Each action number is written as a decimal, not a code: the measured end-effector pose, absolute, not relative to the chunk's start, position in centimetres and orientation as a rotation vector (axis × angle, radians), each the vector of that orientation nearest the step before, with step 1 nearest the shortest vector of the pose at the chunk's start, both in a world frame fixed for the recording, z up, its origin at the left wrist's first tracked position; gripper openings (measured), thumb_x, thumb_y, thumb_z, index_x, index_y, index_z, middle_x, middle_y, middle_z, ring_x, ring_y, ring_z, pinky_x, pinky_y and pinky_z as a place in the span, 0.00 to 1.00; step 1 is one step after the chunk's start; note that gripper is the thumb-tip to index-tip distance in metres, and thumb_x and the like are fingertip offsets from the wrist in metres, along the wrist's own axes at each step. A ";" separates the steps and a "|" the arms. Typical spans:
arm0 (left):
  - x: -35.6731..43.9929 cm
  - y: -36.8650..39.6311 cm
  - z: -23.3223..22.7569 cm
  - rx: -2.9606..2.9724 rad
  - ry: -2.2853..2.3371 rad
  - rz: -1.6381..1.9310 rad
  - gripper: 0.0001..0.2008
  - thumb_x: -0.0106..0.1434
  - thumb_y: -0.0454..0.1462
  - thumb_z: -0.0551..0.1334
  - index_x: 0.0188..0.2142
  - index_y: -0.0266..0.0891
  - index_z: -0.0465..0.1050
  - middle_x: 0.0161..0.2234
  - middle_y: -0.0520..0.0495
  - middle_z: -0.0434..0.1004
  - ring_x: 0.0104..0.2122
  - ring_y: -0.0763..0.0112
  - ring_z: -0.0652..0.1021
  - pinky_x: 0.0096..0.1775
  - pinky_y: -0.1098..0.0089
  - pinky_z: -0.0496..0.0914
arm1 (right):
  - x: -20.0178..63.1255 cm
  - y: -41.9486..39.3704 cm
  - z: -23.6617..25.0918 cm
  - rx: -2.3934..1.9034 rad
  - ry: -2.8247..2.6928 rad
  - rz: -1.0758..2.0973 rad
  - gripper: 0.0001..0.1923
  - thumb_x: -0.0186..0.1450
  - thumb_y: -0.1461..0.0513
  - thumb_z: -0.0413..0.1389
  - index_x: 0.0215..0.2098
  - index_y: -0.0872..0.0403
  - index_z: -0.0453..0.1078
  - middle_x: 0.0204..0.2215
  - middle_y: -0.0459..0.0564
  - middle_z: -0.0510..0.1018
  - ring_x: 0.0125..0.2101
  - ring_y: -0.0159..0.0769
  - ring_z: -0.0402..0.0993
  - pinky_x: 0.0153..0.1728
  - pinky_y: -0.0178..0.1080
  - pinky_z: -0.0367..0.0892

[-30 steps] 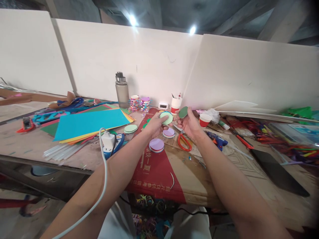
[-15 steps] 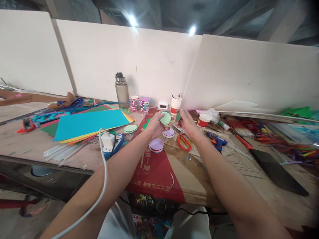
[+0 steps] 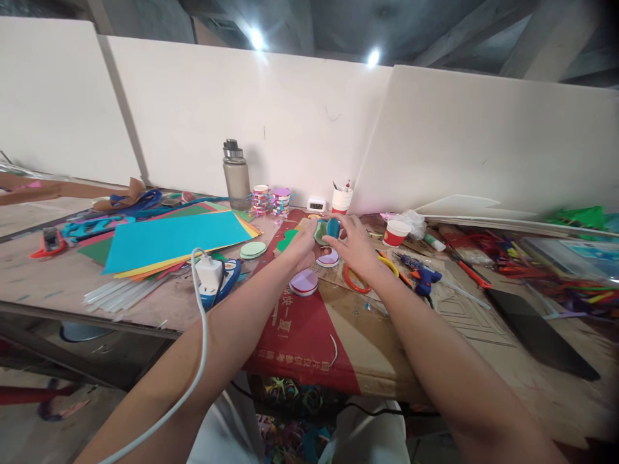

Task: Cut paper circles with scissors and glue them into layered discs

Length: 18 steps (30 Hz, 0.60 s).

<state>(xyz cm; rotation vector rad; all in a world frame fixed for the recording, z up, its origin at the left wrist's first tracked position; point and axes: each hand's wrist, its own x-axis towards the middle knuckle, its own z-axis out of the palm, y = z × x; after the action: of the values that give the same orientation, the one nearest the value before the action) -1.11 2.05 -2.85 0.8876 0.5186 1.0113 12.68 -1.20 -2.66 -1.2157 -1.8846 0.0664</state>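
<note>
My left hand [image 3: 304,245] is closed on a green paper circle [image 3: 320,232], held up over the table. Right beside it, my right hand [image 3: 356,243] pinches a blue paper circle [image 3: 333,228] between thumb and fingers. The two circles are close together, and I cannot tell whether they touch. Below the hands lie two small stacks of paper circles with lilac on top, a nearer stack [image 3: 304,282] and a farther stack [image 3: 328,258]. Green paper pieces [image 3: 286,240] are partly hidden behind my left hand. Orange-handled scissors [image 3: 356,278] lie under my right wrist.
Pale green circles [image 3: 253,249] and coloured paper sheets [image 3: 174,241] lie left, near a power strip [image 3: 220,283] with a white cable crossing my left arm. A bottle [image 3: 236,174] stands behind. To the right are a paper cup [image 3: 396,232], a glue gun [image 3: 425,278] and a black slab [image 3: 540,332].
My right hand has moved left, close to my left hand. The pale green face in my left hand has turned away, and blue now shows at my right fingers instead of dark green.
</note>
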 end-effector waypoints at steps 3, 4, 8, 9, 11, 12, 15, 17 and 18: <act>-1.0 1.9 -3.0 0.960 0.557 0.985 0.24 0.66 0.55 0.52 0.34 0.37 0.71 0.25 0.49 0.74 0.20 0.77 0.71 0.23 0.75 0.65 | 12.5 -1.0 -3.0 -1.204 -1.948 0.017 0.24 0.62 0.61 0.59 0.57 0.48 0.64 0.49 0.55 0.68 0.50 0.46 0.66 0.51 0.48 0.65; -1.0 1.9 -3.0 0.984 0.569 0.981 0.24 0.66 0.55 0.51 0.34 0.37 0.71 0.25 0.49 0.74 0.19 0.77 0.71 0.23 0.75 0.65 | 12.5 -0.8 -3.1 -1.213 -1.960 -0.002 0.25 0.62 0.61 0.59 0.57 0.48 0.64 0.50 0.55 0.68 0.52 0.47 0.65 0.52 0.49 0.65; -1.1 1.6 -3.1 1.069 0.586 0.984 0.22 0.67 0.53 0.53 0.36 0.37 0.72 0.24 0.50 0.72 0.19 0.76 0.71 0.23 0.75 0.66 | 12.5 -0.5 -3.7 -1.283 -1.963 -0.072 0.27 0.60 0.61 0.61 0.58 0.51 0.65 0.50 0.57 0.67 0.53 0.50 0.64 0.54 0.52 0.63; -1.1 1.5 -3.1 1.083 0.589 0.987 0.21 0.66 0.53 0.54 0.37 0.37 0.72 0.23 0.51 0.71 0.18 0.76 0.71 0.22 0.75 0.65 | 12.5 -0.4 -3.7 -1.295 -1.967 -0.081 0.27 0.60 0.60 0.61 0.58 0.51 0.65 0.49 0.57 0.67 0.53 0.50 0.64 0.53 0.52 0.63; -1.1 1.4 -3.1 1.086 0.618 1.021 0.20 0.65 0.53 0.57 0.37 0.37 0.72 0.22 0.52 0.70 0.17 0.77 0.70 0.21 0.76 0.64 | 12.4 -0.5 -3.7 -1.299 -2.000 -0.087 0.28 0.61 0.59 0.61 0.59 0.51 0.65 0.50 0.58 0.67 0.52 0.50 0.64 0.53 0.52 0.64; -1.0 1.4 -3.1 1.074 0.643 1.055 0.20 0.65 0.52 0.57 0.38 0.37 0.72 0.22 0.51 0.70 0.17 0.77 0.70 0.21 0.76 0.64 | 12.3 -0.5 -3.7 -1.293 -2.025 -0.092 0.29 0.61 0.60 0.61 0.59 0.51 0.64 0.51 0.58 0.67 0.53 0.50 0.64 0.53 0.52 0.63; -0.9 1.4 -3.0 1.032 0.725 1.150 0.19 0.65 0.51 0.57 0.39 0.36 0.73 0.25 0.49 0.74 0.22 0.74 0.74 0.23 0.76 0.67 | 12.0 -0.6 -3.5 -1.278 -2.091 -0.127 0.31 0.60 0.61 0.62 0.61 0.53 0.63 0.54 0.59 0.67 0.56 0.52 0.61 0.57 0.55 0.60; -0.8 1.5 -3.1 1.048 0.760 1.179 0.20 0.67 0.50 0.55 0.39 0.36 0.74 0.27 0.47 0.76 0.27 0.71 0.77 0.25 0.75 0.69 | 11.9 -0.7 -3.4 -1.262 -2.132 -0.145 0.32 0.59 0.63 0.62 0.60 0.53 0.62 0.55 0.59 0.67 0.56 0.53 0.61 0.58 0.56 0.58; -0.8 1.5 -3.2 1.070 0.769 1.190 0.20 0.67 0.50 0.55 0.39 0.36 0.74 0.27 0.46 0.77 0.29 0.70 0.77 0.26 0.75 0.70 | 12.0 -0.7 -3.4 -1.253 -2.157 -0.145 0.32 0.59 0.63 0.62 0.60 0.52 0.62 0.56 0.58 0.68 0.56 0.53 0.61 0.58 0.56 0.58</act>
<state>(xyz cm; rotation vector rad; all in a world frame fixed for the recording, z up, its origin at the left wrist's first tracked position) -0.79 1.52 -3.19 1.0703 0.7690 1.1905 11.97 -0.66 -3.38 -1.2535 -2.1573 -0.1454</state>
